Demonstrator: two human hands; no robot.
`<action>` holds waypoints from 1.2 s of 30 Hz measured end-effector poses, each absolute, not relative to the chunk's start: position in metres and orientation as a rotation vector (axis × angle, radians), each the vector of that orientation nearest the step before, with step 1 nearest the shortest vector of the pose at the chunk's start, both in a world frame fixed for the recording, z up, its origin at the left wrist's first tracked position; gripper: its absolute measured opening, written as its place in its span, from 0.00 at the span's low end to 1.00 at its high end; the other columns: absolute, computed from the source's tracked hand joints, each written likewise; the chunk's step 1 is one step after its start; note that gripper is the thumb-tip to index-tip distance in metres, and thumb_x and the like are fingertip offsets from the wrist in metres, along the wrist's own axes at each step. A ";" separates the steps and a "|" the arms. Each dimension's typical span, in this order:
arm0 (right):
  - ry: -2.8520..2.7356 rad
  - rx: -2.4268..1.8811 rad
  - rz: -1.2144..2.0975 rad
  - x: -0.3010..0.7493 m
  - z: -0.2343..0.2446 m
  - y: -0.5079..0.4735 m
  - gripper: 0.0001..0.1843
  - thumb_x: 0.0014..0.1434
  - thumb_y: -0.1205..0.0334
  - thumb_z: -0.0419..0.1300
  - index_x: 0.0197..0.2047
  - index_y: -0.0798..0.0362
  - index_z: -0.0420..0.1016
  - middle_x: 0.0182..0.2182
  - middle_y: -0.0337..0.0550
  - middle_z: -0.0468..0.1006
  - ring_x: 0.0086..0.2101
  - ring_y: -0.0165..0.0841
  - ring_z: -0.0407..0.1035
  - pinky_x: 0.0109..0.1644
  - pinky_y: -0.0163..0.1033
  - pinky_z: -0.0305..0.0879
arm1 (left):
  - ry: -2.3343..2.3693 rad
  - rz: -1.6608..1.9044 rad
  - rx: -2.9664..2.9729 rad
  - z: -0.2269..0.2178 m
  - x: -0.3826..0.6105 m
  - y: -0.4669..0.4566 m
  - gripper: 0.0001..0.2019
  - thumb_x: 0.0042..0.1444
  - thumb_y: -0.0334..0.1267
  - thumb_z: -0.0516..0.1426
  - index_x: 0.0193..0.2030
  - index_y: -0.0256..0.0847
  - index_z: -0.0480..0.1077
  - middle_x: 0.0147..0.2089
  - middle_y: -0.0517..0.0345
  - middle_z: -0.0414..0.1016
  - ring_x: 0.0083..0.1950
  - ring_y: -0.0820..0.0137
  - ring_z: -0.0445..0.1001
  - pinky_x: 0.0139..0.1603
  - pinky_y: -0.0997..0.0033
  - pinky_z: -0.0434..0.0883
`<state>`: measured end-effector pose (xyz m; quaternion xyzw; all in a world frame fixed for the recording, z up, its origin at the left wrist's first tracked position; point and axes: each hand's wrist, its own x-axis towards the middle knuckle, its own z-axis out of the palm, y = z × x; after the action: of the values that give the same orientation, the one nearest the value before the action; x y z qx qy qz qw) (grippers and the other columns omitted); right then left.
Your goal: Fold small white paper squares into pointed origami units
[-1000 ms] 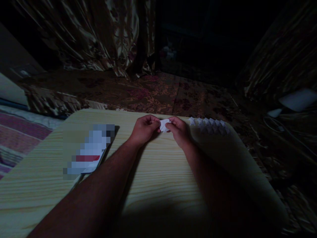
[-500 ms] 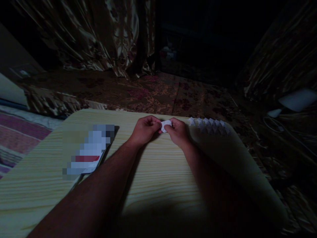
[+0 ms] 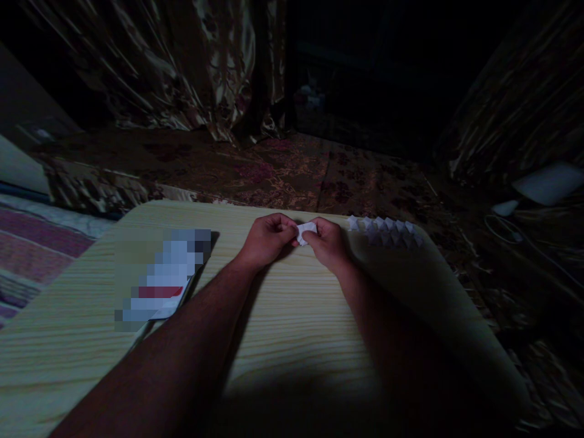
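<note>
Between my two hands is a small piece of folded white paper, near the far edge of the table. My left hand pinches its left end with thumb and fingers. On the other side, my right hand grips it, the thumb pressed on its front face and the fingers behind. The folds under my fingertips are hidden. Just right of my right hand, several small white folded paper stars stand in two rows along the table's far edge, the nearer row in shadow.
A pale wood-grain table spans the view. On its left lies a blurred-out flat item, white with a red patch, beside my left forearm. Patterned curtains hang behind a cloth-covered ledge. At right are a white lamp and a cable.
The white paper has tilted very slightly between my fingers. My hands stay in almost the same place, and the paper stars have not moved.
</note>
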<state>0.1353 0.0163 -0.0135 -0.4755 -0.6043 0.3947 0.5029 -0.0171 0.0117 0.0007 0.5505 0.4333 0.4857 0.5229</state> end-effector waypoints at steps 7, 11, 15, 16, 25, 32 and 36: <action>-1.440 -1.154 0.970 0.135 -0.015 0.017 0.05 0.45 0.64 0.58 0.29 0.55 0.69 0.22 0.35 0.70 0.23 0.27 0.62 0.26 0.31 0.56 | 1.037 1.165 1.309 -0.001 -0.017 0.013 0.13 0.46 0.43 0.62 0.33 0.36 0.70 0.24 0.56 0.75 0.23 0.73 0.71 0.24 0.77 0.65; -1.443 -1.147 0.994 0.135 -0.016 0.018 0.06 0.46 0.63 0.58 0.29 0.55 0.70 0.23 0.36 0.72 0.24 0.27 0.64 0.26 0.31 0.57 | 1.056 1.187 1.297 0.000 -0.016 0.012 0.12 0.46 0.43 0.62 0.33 0.36 0.70 0.24 0.57 0.75 0.22 0.74 0.70 0.24 0.77 0.65; -1.441 -1.146 0.984 0.135 -0.017 0.018 0.05 0.45 0.64 0.58 0.28 0.55 0.69 0.21 0.35 0.71 0.23 0.26 0.62 0.25 0.31 0.56 | 1.045 1.194 1.306 0.000 -0.016 0.012 0.11 0.47 0.43 0.62 0.32 0.37 0.70 0.24 0.56 0.75 0.24 0.74 0.71 0.25 0.77 0.66; -1.438 -1.146 0.983 0.135 -0.017 0.018 0.05 0.45 0.64 0.58 0.28 0.55 0.69 0.21 0.35 0.70 0.23 0.26 0.62 0.25 0.31 0.56 | 1.041 1.193 1.309 0.000 -0.016 0.012 0.11 0.47 0.43 0.62 0.33 0.36 0.70 0.24 0.56 0.75 0.24 0.73 0.71 0.26 0.77 0.66; -1.407 -1.141 0.998 0.135 -0.017 0.019 0.07 0.45 0.62 0.58 0.29 0.55 0.69 0.22 0.35 0.71 0.24 0.27 0.63 0.27 0.31 0.57 | 1.021 1.151 1.347 -0.001 -0.017 0.013 0.13 0.44 0.43 0.63 0.31 0.36 0.70 0.23 0.57 0.74 0.23 0.74 0.70 0.24 0.77 0.64; -1.385 -1.142 0.976 0.135 -0.009 0.014 0.11 0.48 0.54 0.60 0.28 0.54 0.70 0.20 0.34 0.67 0.22 0.26 0.59 0.24 0.32 0.54 | 1.036 1.123 1.381 -0.003 -0.018 0.013 0.11 0.46 0.42 0.62 0.30 0.36 0.69 0.20 0.59 0.70 0.20 0.76 0.65 0.20 0.78 0.59; -1.385 -1.143 0.959 0.135 -0.009 0.014 0.11 0.49 0.55 0.60 0.29 0.54 0.70 0.21 0.35 0.69 0.23 0.27 0.61 0.26 0.32 0.56 | 1.032 1.084 1.401 -0.004 -0.017 0.013 0.11 0.46 0.42 0.62 0.31 0.36 0.70 0.21 0.59 0.70 0.20 0.76 0.65 0.20 0.78 0.59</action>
<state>0.1347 0.0139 -0.0087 -0.4779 -0.5788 0.4008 0.5253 -0.0174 0.0128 -0.0043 0.5839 0.4303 0.4520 0.5192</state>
